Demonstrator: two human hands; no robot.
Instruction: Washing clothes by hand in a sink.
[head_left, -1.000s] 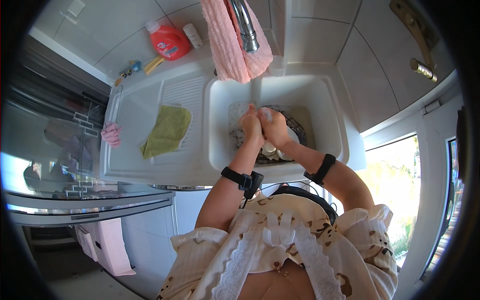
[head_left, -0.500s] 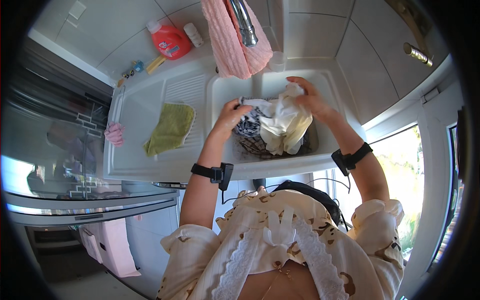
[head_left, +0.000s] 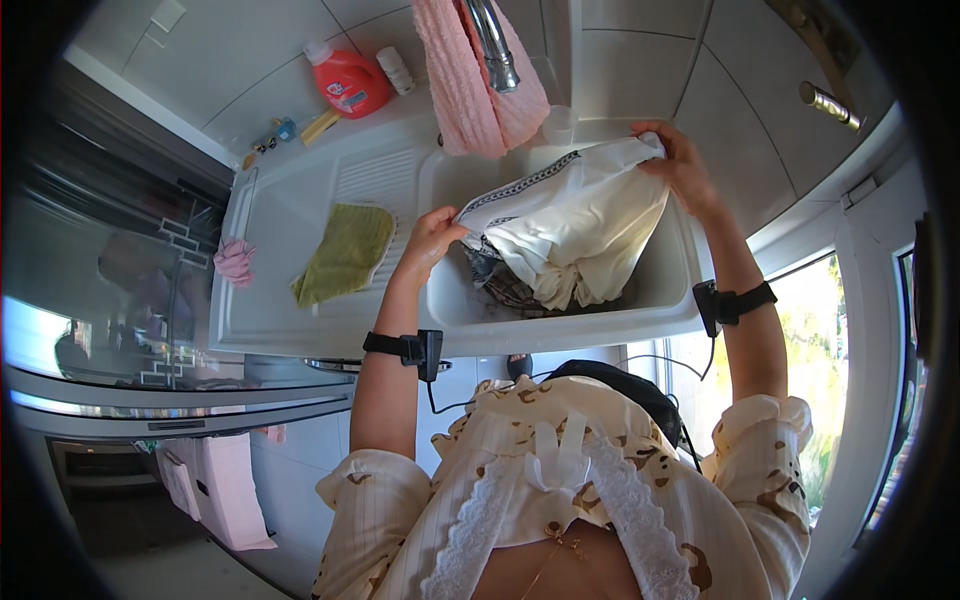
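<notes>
A white garment (head_left: 580,220) with a dark patterned trim along its upper edge is stretched between my hands over the sink basin (head_left: 445,312). My left hand (head_left: 432,238) pinches its left corner near the basin's left wall. At the upper right, my right hand (head_left: 682,170) grips the other corner. The garment's lower part hangs bunched in the basin. Beneath it lies dark patterned laundry (head_left: 500,280), mostly covered by the white cloth.
A pink towel (head_left: 470,90) hangs by the chrome faucet (head_left: 492,45) above the basin. On the ribbed drainboard lie a green cloth (head_left: 345,252) and a pink scrunched cloth (head_left: 233,262). A red detergent bottle (head_left: 347,80) and a white container (head_left: 394,70) stand behind.
My hands have moved apart, the left leftward and the right up to the right. The bunched white garment is now spread out between them, showing its trim.
</notes>
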